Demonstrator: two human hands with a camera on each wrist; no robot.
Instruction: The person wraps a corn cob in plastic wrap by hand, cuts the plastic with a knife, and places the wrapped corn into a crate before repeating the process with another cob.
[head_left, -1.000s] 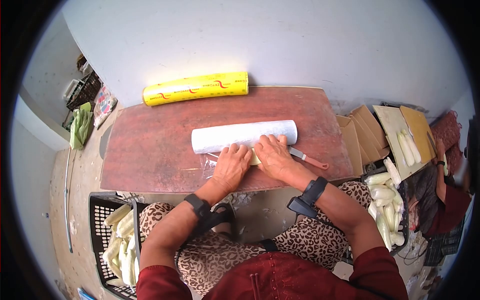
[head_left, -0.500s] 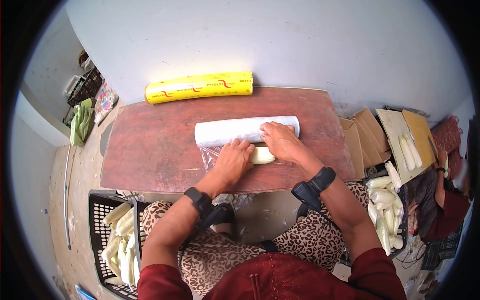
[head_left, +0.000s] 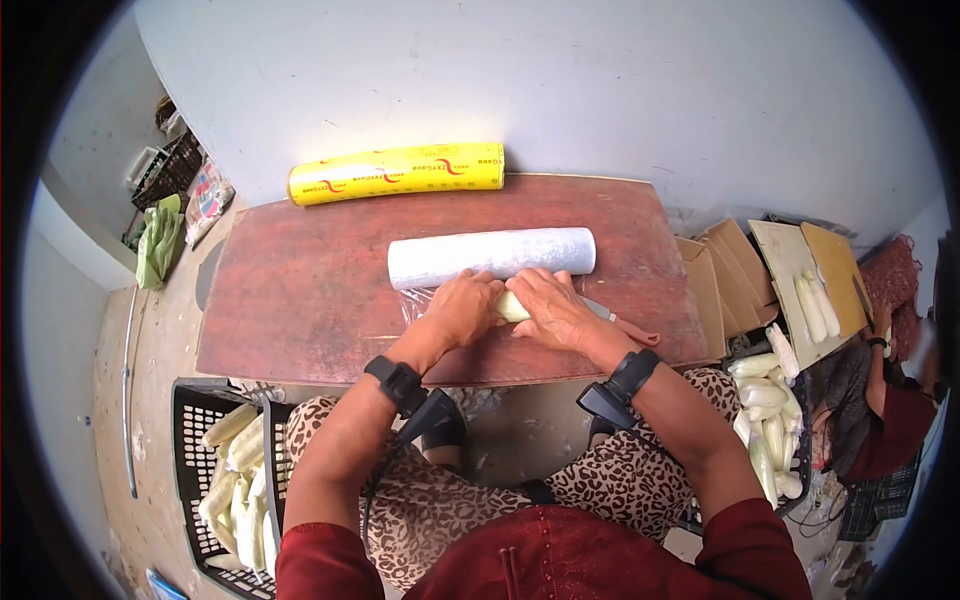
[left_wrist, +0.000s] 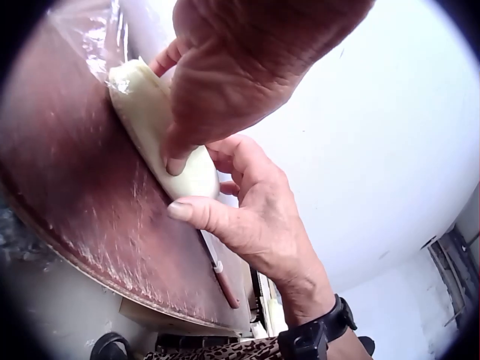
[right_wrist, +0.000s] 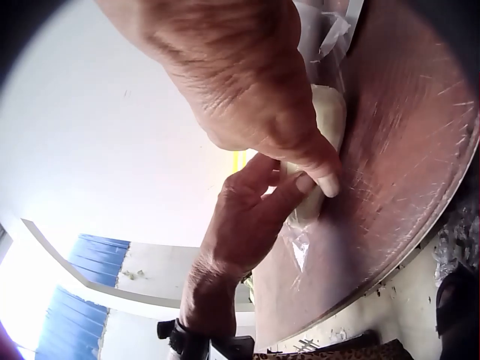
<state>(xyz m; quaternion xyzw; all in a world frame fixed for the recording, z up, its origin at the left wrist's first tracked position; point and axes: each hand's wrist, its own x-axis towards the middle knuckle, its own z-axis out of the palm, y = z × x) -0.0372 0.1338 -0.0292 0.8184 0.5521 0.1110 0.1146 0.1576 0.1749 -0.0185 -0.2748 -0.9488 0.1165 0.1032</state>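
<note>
A pale ear of corn lies on the table along the front of a white roll of cling film. Clear film stretches from the roll to the ear's left end. My left hand holds the ear's left part, thumb on the near side and fingers behind it. Around the right end curl the thumb and fingers of my right hand, as the left wrist view shows. A knife with a reddish handle lies just right of that hand, its blade partly hidden.
A yellow printed roll lies along the table's back edge by the wall. Black crates of pale ears stand on both sides below the reddish table. At the right are cardboard boxes and another person's arm.
My right hand went from the ear up to the roll's right end, then came back down onto the ear, covering its right part again. The left hand stayed on the ear.
</note>
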